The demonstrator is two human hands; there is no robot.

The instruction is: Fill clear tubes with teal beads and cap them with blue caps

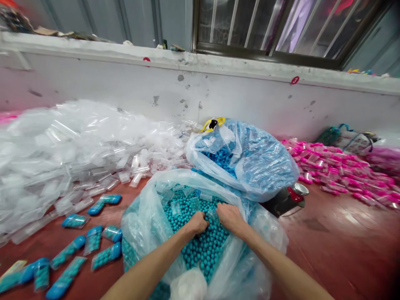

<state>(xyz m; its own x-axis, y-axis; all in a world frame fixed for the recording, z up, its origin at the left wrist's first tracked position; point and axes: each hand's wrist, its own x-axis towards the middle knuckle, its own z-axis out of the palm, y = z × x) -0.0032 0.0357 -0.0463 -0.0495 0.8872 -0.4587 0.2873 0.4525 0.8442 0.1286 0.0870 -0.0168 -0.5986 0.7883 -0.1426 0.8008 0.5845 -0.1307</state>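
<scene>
A large translucent plastic bag (143,208) stands open in front of me, filled with small turquoise balls (203,254). Several small clear plastic containers (176,208) lie on top of the balls. My left hand (198,223) is down among the balls, its fingers curled; what they hold is hidden. Close to its right, my right hand (230,216) is closed at the edge of a clear plastic container (212,214), which sits between the two hands. A white knotted bundle (189,285) rests at the bag's near side.
Left, filled turquoise containers with blue caps (68,252) lie on the red floor (328,250). Behind them is a heap of clear containers (78,146). A bag with blue pieces (265,158), a red-and-silver flask (296,193) and pink filled containers (334,166) are beyond, by the wall.
</scene>
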